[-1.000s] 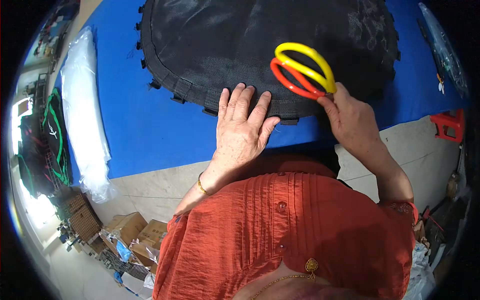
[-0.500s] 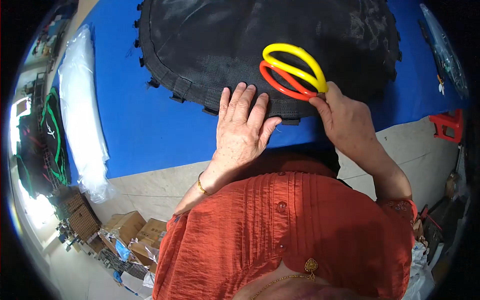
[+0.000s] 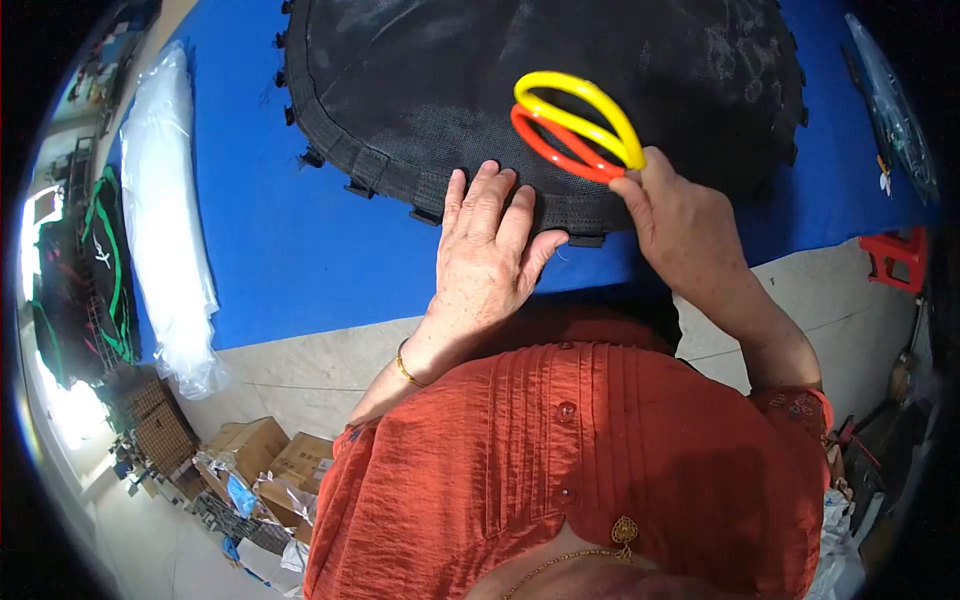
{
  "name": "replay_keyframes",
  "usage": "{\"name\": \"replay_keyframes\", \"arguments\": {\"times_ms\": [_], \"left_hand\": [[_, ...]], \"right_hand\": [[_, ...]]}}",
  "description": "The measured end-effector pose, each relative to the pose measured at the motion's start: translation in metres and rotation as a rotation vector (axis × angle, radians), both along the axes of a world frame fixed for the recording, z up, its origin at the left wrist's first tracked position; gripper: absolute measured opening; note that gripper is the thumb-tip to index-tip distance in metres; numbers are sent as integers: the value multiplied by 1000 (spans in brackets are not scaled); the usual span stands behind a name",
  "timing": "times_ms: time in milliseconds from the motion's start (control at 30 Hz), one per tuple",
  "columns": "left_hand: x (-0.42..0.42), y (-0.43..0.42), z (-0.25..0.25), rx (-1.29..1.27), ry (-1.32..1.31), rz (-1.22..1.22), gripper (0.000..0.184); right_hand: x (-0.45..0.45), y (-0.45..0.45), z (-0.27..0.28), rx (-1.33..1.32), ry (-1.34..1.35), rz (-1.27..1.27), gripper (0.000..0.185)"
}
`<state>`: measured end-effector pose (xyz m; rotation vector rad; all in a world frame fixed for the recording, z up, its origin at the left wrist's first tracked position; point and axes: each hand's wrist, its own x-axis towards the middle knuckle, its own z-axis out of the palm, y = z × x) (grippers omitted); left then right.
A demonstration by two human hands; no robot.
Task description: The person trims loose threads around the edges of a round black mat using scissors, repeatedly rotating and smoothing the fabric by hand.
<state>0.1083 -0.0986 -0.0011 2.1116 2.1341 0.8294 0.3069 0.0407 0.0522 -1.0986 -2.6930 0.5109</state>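
A black mesh mat, rounded at its near side, lies on a blue-covered table, with dark webbing tabs along its stitched rim. My left hand rests palm down on the near rim, its fingers stretched over the edge band and the thumb apart. In my right hand is a pair of scissors, gripped so that the yellow and red loop handles point away over the mat. The scissors' blades are hidden by the hand.
Clear plastic wrapping lies on the left of the blue tabletop. More clear plastic packaging is at the far right. A red stool stands beyond the right edge. Cardboard boxes are on the floor at lower left.
My right hand and the scissors have moved slightly up and to the left. My left hand has stayed on the mat's rim.
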Motion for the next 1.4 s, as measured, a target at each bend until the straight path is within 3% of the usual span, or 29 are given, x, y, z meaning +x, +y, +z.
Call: {"name": "replay_keyframes", "arguments": {"times_ms": [267,500,633,833,967,1100,1133,1400], "left_hand": [[-1,0,0,6,11,-2,58],[-1,0,0,14,6,-12,59],[-1,0,0,14,8,-11,61],[0,0,0,7,15,-14,61],[0,-1,1,9,15,-10,60],[1,-1,2,7,26,-7,59],[1,-1,1,12,26,-8,59],[0,-2,1,8,22,-11,58]], "right_hand": [[4,6,-6,41,28,11,29],[37,37,-1,130,-70,-189,30],[59,41,3,55,-48,-255,30],[60,9,8,-63,-124,-189,28],[72,24,14,62,-91,-219,31],[83,24,13,32,-124,-194,31],[84,20,9,14,-29,-139,30],[91,39,37,85,-123,-74,25]]}}
